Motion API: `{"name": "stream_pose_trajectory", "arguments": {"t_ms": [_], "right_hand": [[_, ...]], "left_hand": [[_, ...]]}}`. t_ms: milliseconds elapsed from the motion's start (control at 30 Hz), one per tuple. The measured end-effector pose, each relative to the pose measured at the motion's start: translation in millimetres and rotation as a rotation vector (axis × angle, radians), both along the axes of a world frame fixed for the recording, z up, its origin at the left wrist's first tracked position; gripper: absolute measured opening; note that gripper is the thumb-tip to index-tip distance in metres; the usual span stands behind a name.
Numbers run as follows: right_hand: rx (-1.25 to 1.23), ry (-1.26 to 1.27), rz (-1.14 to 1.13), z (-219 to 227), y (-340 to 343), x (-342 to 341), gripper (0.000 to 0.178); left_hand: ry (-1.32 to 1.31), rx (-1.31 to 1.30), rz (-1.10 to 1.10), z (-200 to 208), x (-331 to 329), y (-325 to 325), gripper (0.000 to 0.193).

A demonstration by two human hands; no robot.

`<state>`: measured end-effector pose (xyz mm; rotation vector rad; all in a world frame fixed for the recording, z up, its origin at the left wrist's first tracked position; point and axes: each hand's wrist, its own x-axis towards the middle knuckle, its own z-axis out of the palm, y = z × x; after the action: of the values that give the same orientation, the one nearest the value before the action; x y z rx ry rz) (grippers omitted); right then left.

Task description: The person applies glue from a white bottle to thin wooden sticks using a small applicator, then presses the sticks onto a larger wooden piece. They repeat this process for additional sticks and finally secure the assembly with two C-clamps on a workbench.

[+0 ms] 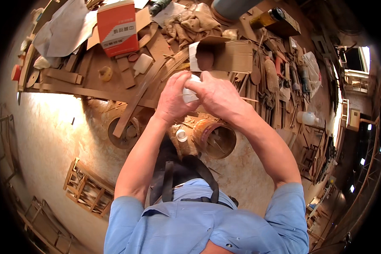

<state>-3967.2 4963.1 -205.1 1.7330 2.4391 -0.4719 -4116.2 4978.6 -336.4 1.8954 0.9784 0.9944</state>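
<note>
Both my hands are raised over the front edge of the cluttered workbench (114,92), closed around a small white plastic container (190,94). My left hand (172,95) wraps it from the left with curled fingers. From the right, my right hand (218,94) grips its upper part, the thumb and fingers pressed near the top. Much of the container is hidden by my fingers, so its full shape cannot be made out. Just beyond the hands stands an open cardboard box (237,57) with a dark inside. A white squeeze bottle (143,64) lies on the bench to the left.
Below my hands are an open bucket (218,140) with sticks inside and a small white cup-like item (181,135). A long wooden strip (133,112) juts past the bench edge. A red and white carton (117,29) stands farther back. Tools crowd the right side.
</note>
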Motion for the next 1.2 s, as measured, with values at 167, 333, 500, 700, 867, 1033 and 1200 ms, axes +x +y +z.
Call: {"name": "stream_pose_trajectory", "arguments": {"t_ms": [167, 333, 500, 700, 867, 1033, 1200], "right_hand": [[0.091, 0.144, -0.181, -2, -5, -2, 0.039], [-0.068, -0.033, -0.165, -8, 4, -11, 0.038], [0.056, -0.003, -0.02, -1, -6, -3, 0.036], [-0.143, -0.048, -0.222, 2, 7, -15, 0.024], [-0.005, 0.022, 0.002, 0, 3, 0, 0.029], [-0.032, 0.023, -0.041, 3, 0, 1, 0.032], [-0.16, -0.032, -0.211, 7, 6, -13, 0.024]], "left_hand": [[-0.017, 0.029, -0.029, -9, 3, 2, 0.076], [0.018, 0.072, -0.014, -12, 0, 4, 0.078], [-0.016, 0.074, -0.003, -10, 3, -1, 0.074], [-0.009, 0.048, 0.012, -10, 3, 2, 0.075], [-0.034, 0.074, -0.002, -9, 3, 1, 0.076], [-0.007, 0.076, -0.007, -6, 3, 1, 0.077], [-0.007, -0.009, 0.008, -10, 5, 0, 0.077]]}}
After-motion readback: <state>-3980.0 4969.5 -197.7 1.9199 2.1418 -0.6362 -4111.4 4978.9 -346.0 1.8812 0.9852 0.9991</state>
